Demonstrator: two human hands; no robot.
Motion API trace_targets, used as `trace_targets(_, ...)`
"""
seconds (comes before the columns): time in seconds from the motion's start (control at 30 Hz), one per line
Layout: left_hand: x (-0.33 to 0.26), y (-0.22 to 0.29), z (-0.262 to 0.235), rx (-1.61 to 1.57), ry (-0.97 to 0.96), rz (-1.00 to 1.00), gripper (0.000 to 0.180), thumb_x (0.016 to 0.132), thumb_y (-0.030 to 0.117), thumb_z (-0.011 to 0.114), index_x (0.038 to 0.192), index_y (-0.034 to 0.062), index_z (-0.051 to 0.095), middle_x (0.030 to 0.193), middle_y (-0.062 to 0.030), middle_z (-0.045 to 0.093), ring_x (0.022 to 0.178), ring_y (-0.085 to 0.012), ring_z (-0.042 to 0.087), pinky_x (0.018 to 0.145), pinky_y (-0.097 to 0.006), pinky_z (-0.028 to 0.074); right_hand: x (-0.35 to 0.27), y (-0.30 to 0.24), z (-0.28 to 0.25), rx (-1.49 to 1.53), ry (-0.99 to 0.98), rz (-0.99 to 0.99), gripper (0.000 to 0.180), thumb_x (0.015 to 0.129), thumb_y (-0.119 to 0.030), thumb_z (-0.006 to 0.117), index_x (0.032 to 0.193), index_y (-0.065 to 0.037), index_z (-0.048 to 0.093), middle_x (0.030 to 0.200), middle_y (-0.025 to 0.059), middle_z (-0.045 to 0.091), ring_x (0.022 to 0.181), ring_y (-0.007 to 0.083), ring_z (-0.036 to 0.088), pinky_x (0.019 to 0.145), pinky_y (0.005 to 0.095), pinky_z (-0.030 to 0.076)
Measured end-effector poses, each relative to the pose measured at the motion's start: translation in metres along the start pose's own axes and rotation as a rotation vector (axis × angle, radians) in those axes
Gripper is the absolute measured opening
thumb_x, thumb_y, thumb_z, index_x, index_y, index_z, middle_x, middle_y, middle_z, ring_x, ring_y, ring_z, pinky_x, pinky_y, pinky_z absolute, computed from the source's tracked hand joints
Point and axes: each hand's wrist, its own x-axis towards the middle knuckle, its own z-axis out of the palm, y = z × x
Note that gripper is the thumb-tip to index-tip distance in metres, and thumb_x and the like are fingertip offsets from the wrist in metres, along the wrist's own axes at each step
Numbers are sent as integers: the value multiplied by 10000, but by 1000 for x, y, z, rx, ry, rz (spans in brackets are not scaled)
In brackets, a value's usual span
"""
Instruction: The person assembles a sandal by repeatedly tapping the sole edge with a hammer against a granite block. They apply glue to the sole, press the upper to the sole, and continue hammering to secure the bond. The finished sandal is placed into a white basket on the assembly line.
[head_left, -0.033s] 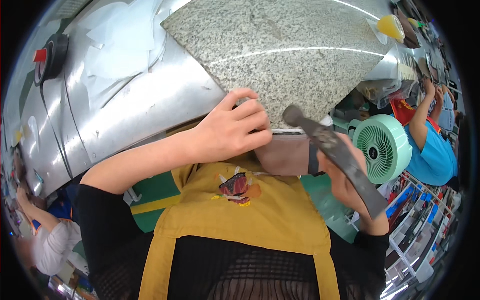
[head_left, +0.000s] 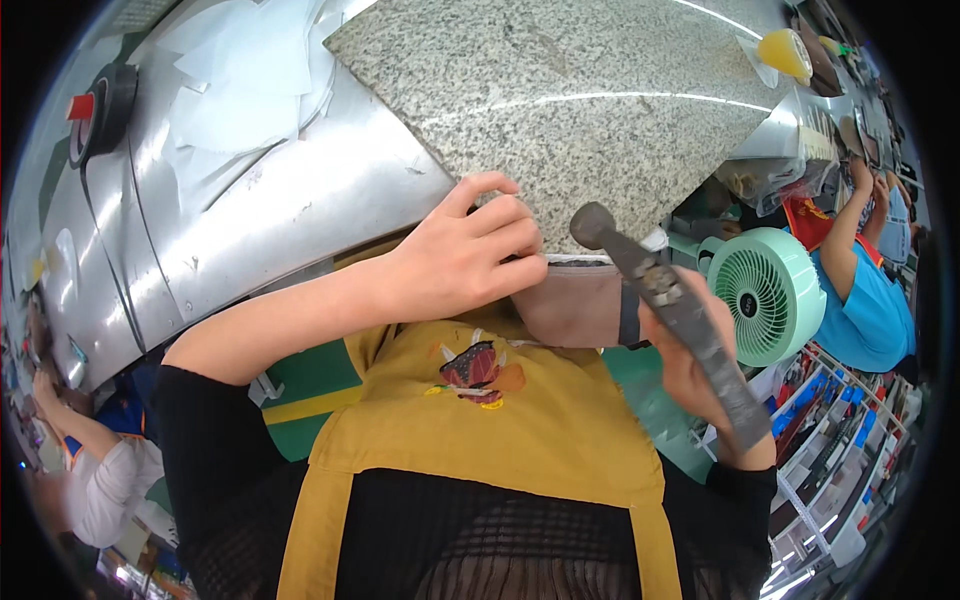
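"Slightly to the right: that's where the hammer's [head_left: 688, 325] rounded head has moved since the earlier frame."

"And who grips it?"

"Right hand [head_left: 676, 368], closed around the hammer, which tilts with its head toward the stone slab [head_left: 600, 70]."

"What about the left hand [head_left: 478, 248]?"

"Fingers curled, at the slab's near edge, touching the brown piece [head_left: 570, 308] (the thumb is hidden, so I can't tell whether it pinches)."

"Where exactly is that piece?"

"Along the slab's near edge, between it and the mustard apron [head_left: 510, 425]. Its right end carries a dark strip [head_left: 629, 316], just beside the right hand."

"Anything else close by?"

"Yes, a mint-green fan [head_left: 765, 300] right of that hand, and white sheets [head_left: 240, 85] on the metal tabletop [head_left: 330, 190], left of the slab."
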Motion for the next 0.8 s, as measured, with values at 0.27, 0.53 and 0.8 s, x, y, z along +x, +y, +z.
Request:
trace_targets(0.27,4,14,-2,-105,-12,-285,200,687,87,708,860,111,611,837,-5,548,884,-209,516,923,-410,380,3,9,12,-22,-39,-46,342,825,-29,541,1165,-11,510,927,156,603,769,295,626,658,339,489)
trace_targets(0.53,14,21,-5,-102,-85,-339,206,688,69,684,877,110,613,822,-19,522,896,-220,505,898,-394,363,-19,24,-12,137,129,125,263,902,-77,527,1153,-3,507,883,157,571,676,287,538,627,317,458)
trace_targets(0.8,22,32,-8,-250,-107,-371,186,675,29,661,841,95,607,796,-47,518,826,-235,523,753,-345,427,35,73,-23,-378,483,-82,309,841,-158,622,1112,-30,545,981,177,595,771,379,605,649,378,499)
